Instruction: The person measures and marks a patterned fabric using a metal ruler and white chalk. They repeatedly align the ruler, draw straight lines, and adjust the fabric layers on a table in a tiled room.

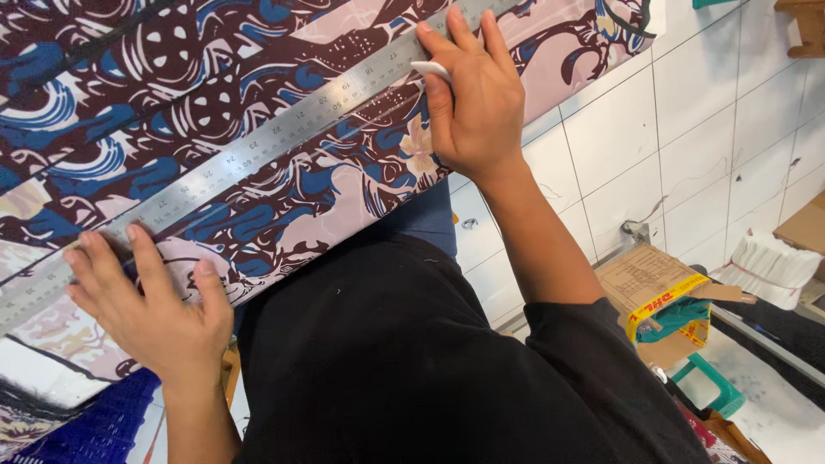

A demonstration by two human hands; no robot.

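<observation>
The person leans over a patterned fabric (258, 185) in maroon, blue and pale pink, with a long steel ruler (258, 146) laid slantwise across it. The left hand (150, 305) presses flat on the near end of the ruler, fingers spread and open, pinning both ruler and cloth rather than gripping anything. The right hand (473, 94) sits at the far end, fingers resting over the ruler's edge while thumb and forefinger pinch a small white piece of chalk (428, 69), its tip touching the cloth just beside the ruler.

As far as I can judge, the work is at the marking stage: the ruler is placed and held, the chalk is at the line's far end, and no finished chalk line shows clearly along the ruler between the two hands, though the busy print could hide one. Drawing along the edge appears mostly left to do.

Beyond the right hand, a white tiled wall (687, 129); below the right forearm, a cardboard box (653, 283) and a green plastic stool (713, 387).
</observation>
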